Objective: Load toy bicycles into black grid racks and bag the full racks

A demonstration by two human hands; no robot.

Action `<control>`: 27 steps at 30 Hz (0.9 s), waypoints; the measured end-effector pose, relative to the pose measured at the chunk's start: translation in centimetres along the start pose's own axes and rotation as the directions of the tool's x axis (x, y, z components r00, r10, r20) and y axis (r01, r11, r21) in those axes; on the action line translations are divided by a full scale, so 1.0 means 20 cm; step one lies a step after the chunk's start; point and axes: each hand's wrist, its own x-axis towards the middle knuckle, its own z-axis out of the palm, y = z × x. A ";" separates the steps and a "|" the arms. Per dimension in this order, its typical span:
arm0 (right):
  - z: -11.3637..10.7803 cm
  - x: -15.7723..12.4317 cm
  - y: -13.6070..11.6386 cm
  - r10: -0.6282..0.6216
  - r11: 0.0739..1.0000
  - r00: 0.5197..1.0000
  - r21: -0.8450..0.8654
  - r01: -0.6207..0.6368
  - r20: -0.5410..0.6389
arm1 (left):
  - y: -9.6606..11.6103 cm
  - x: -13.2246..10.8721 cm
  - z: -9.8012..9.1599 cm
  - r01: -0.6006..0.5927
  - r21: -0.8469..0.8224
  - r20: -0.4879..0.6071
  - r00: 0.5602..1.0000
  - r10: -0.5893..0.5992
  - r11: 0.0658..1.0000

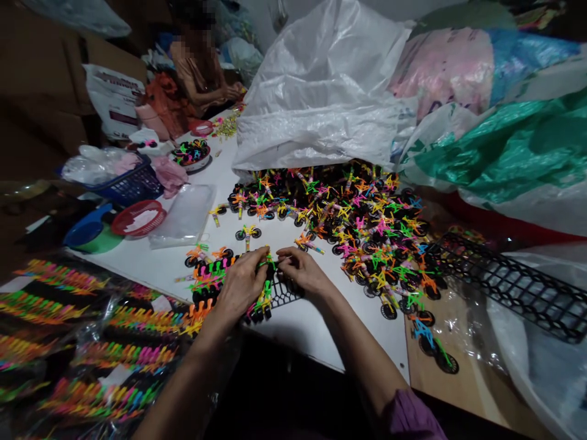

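Head view: L hand [241,287] is gripping toy bikes [263,299] on black plastic rack [284,296]. R hand [302,272] is half-curled, fingertips [280,260] touching same bikes, grip unclear. Loose bike pile [367,226] is lying at 1 o'clock on white bench [137,263].

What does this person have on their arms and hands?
The left hand and right hand are bare, with no gloves. Both forearms are uncovered too. A loose purple sleeve shows at the upper end of the right forearm, at the bottom edge of the view; no sleeve shows on the left arm.
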 end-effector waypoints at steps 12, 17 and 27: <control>0.03 0.02 -0.12 -0.081 0.979 0.997 -0.188 0.079 -0.002 | 0.01 -0.02 -0.01 0.029 -0.007 -0.024 0.999 -0.029 1.000; 0.06 -0.01 -0.14 -0.053 0.946 0.994 -0.324 0.019 -0.097 | 0.01 -0.02 -0.01 0.041 -0.020 -0.008 0.999 -0.041 0.999; 0.14 0.00 -0.21 0.051 0.835 0.989 -0.537 -0.120 -0.142 | 0.00 -0.02 -0.01 0.043 -0.038 -0.014 0.999 -0.044 0.998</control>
